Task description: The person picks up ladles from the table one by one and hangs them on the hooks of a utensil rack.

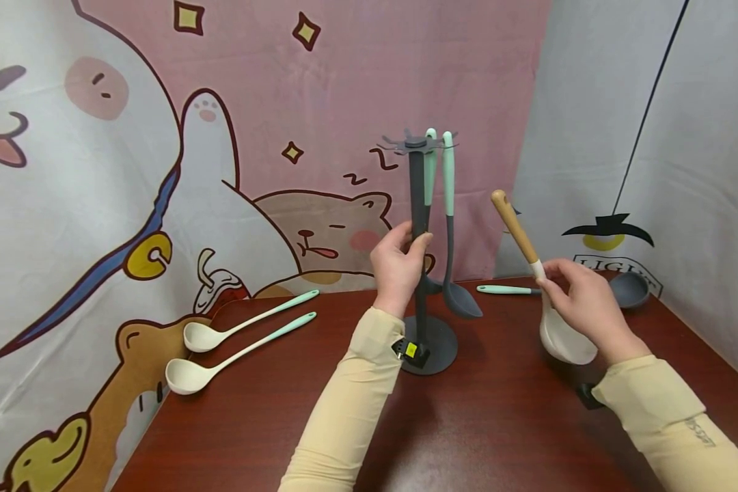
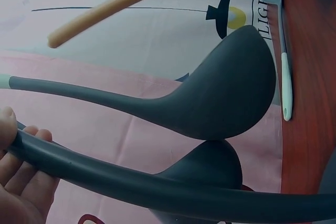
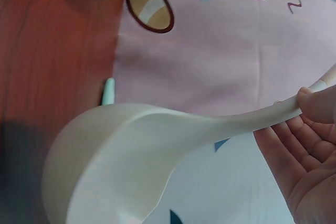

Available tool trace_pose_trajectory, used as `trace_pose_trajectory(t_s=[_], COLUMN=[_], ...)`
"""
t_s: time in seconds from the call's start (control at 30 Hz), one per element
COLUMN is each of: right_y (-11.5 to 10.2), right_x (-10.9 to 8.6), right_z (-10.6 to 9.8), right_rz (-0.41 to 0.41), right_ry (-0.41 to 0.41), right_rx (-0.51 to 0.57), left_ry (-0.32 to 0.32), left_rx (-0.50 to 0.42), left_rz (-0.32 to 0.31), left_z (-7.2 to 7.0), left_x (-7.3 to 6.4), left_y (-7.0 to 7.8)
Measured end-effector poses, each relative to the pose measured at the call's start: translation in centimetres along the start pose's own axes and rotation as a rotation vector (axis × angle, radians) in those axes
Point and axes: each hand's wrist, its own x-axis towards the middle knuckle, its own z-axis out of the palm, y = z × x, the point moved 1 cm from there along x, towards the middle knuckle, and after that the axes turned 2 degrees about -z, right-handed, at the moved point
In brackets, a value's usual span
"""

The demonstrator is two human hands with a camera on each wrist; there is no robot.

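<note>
My left hand [image 1: 400, 263] grips the dark grey post of a utensil stand [image 1: 417, 198], which has a round base and a hooked top ring. Two ladles with mint handles and dark grey bowls hang on its right side; the nearer ladle [image 1: 449, 178] shows its whole bowl, and the farther ladle [image 1: 430, 179] is partly behind the post. To the right, my right hand [image 1: 581, 304] pinches a white ladle [image 1: 566, 338] at its neck, just below the wooden handle. That ladle is tilted, handle up and bowl down. In the right wrist view its deep bowl [image 3: 115, 156] fills the lower left.
Two cream ladles with mint handles, a rear ladle [image 1: 203, 337] and a front ladle [image 1: 187, 376], lie at the table's left. Behind my right hand lies another grey ladle [image 1: 630, 290] with a mint handle. A cartoon-printed cloth [image 1: 344, 89] hangs behind the reddish-brown table [image 1: 467, 430].
</note>
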Motion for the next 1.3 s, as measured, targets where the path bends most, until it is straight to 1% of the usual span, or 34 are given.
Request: trace_pose_trajectory(t_s=[0.37,0.5,0.7,1.0,1.3], right_y=[-2.7,-3.5,-4.9,-6.9,-8.3], right_x=[0.4,0.6,0.9,1.3,1.8], right_z=[-0.7,-0.9,-1.1,-1.3,-1.3], right_rz=[-0.049,-0.069,-0.123,-0.116,-0.154], right_ry=[0.084,0.108,0.161,0.173,0.214], right_rx=[0.022,0.062,0.125,0.186,0.248], left_ry=[-0.031,-0.048,-0.067,-0.071,-0.072], left_rx=[-0.034,-0.032,-0.029,-0.035,-0.032], left_rz=[-0.01,-0.019,-0.048,-0.058,-0.057], left_z=[-0.2,-0.3,-0.5,-0.5,-0.5], left_x=[0.4,0.5,0.5,0.6,0.5], left_y=[-0.2,-0.2,-0.1,-0.2,-0.1])
